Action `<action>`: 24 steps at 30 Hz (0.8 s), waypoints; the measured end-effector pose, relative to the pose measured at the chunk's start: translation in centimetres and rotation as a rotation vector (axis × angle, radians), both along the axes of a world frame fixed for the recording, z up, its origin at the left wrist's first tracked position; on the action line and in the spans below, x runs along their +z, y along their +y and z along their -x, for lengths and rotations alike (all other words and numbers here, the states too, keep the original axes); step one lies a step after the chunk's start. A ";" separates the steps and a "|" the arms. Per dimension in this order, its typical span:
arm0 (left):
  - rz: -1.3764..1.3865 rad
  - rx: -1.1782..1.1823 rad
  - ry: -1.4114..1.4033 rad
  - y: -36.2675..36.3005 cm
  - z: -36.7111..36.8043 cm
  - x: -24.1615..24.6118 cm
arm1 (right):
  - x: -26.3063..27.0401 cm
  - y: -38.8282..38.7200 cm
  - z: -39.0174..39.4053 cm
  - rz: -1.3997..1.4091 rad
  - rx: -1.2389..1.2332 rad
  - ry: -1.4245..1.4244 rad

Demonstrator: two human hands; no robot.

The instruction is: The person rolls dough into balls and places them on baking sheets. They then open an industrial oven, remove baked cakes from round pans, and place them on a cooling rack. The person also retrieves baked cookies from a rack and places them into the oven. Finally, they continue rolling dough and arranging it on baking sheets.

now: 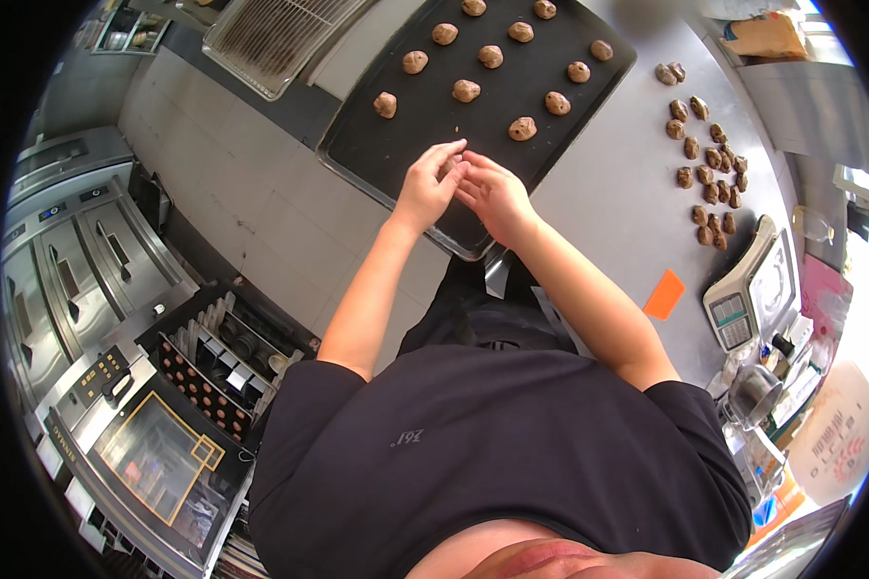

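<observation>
Between my cupped palms is a brown dough ball, mostly hidden by the fingers. My left hand curls around it from one side, and my right hand closes against it from the other. Both are over the near end of a black baking tray. Several rounded brown dough balls sit spaced out in rows on the tray. Over on the steel worktable, to the right, lie several smaller, rougher dough pieces in loose clusters.
An orange dough scraper lies on the worktable near a digital scale. Clear containers crowd the right edge. At left are steel ovens and a rack holding a filled tray. A wire rack stands upper left.
</observation>
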State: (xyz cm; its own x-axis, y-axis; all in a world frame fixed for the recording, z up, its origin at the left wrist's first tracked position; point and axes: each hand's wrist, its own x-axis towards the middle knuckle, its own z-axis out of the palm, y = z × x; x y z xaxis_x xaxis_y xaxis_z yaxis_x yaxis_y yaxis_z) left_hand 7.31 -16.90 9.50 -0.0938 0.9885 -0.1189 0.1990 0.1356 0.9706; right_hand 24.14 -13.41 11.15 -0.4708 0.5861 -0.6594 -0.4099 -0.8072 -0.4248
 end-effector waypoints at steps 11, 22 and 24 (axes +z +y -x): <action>-0.216 0.231 0.552 2.7 0.1 -5.9 | 1.8 -3.1 -10.8 -0.187 0.250 -0.355; -0.218 0.097 1.067 6.5 11.5 -8.3 | -0.2 -10.1 -24.5 -0.202 -0.021 -0.679; -0.227 0.175 1.007 7.1 12.1 -8.7 | -0.5 -10.8 -26.7 -0.151 -0.098 -0.724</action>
State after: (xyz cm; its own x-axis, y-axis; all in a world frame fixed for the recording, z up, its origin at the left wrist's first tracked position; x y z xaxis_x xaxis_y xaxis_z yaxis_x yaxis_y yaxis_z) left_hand -4.77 -9.80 0.75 -0.1907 0.9408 0.2801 0.9247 0.0764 0.3729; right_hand 50.85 -24.22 10.64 0.1100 0.7120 -0.6935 -0.0525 -0.6926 -0.7195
